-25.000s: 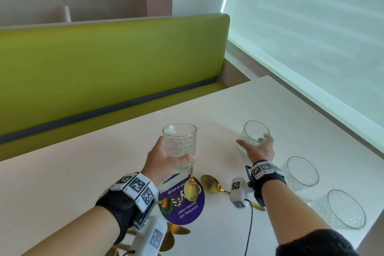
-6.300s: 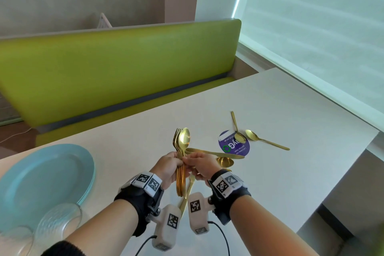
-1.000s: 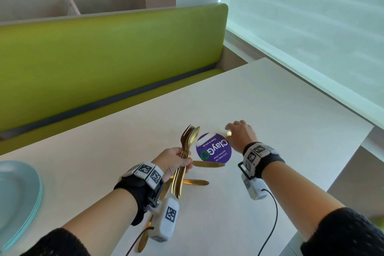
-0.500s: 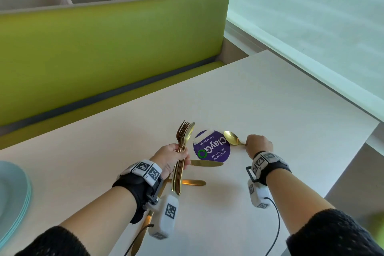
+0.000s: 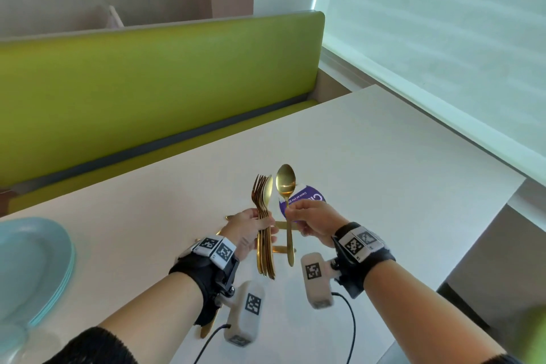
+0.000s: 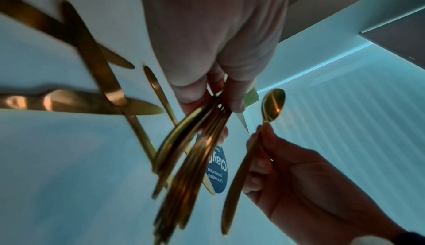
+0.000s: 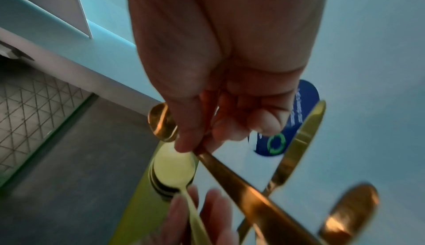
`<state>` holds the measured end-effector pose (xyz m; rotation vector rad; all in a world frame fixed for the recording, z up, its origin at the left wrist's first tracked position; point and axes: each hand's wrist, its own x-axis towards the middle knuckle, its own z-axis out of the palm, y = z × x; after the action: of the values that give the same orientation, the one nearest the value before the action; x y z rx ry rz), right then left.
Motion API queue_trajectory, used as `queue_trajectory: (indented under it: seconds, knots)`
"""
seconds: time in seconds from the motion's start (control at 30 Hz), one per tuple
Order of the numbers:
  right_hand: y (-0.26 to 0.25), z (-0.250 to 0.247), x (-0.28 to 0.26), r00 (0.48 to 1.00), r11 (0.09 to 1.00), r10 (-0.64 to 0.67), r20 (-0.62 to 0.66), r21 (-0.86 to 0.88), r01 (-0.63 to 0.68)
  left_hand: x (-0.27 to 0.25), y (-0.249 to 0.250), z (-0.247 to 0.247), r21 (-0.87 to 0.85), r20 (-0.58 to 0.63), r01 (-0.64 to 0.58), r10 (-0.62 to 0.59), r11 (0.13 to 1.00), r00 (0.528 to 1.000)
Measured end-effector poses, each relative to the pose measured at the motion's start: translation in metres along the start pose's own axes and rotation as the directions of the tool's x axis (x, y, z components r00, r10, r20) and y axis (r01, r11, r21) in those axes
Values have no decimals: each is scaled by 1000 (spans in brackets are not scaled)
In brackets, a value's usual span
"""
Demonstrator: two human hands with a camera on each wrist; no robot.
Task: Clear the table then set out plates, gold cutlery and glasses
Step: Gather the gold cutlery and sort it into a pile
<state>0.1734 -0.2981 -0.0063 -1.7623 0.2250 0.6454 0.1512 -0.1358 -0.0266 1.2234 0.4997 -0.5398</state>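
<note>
My left hand grips a bundle of gold forks and spoons upright above the white table. My right hand pinches a single gold spoon by its handle, bowl up, just right of the bundle. In the left wrist view the bundle fans out below my fingers, with the single spoon beside it. The right wrist view shows the spoon's handle running out from my fingertips. Gold knives lie on the table under my hands.
A round purple sticker lies on the table behind my right hand. Light blue plates are stacked at the table's left edge. A green bench runs along the far side, a window blind along the right.
My right hand has lifted the gold spoon off the table beside the purple sticker and brought it left, upright, next to the bundle in my left hand.
</note>
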Motion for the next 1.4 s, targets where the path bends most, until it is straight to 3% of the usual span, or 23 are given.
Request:
queue_trajectory:
  seconds: [0.2, 0.4, 0.7, 0.9, 1.0, 1.13, 1.27, 1.4]
  knots:
    - [17, 44, -42, 999, 999, 12, 52, 52, -15, -50, -16, -15, -7, 85, -39, 40, 999, 996]
    - [26, 91, -96, 1000, 1000, -7, -30, -14, 7, -109, -39, -42, 65, 126, -82, 73, 994, 989]
    - [62, 191, -184, 982, 993, -16, -187, -117, -6, -198, -99, -106, 209, 112, -101, 79, 973, 991]
    - [90, 246, -218, 981, 967, 1, -193, -249, -50, -238, -141, -148, 283, 84, -67, 45, 957, 995]
    - [92, 267, -233, 991, 927, 6, -136, -370, -56, -252, -156, -171, 356, 49, -62, 47, 932, 998]
    - [94, 285, -241, 998, 813, 9, -55, -582, -39, -261, -170, -205, 618, -21, -52, 82, 785, 996]
    - [92, 293, -242, 999, 751, -1, -32, -660, -20, -274, -177, -238, 870, -103, 33, 116, 492, 988]
    - [92, 295, -244, 999, 720, 9, -54, -693, -44, -288, -184, -263, 961, -125, 82, 148, 265, 981]
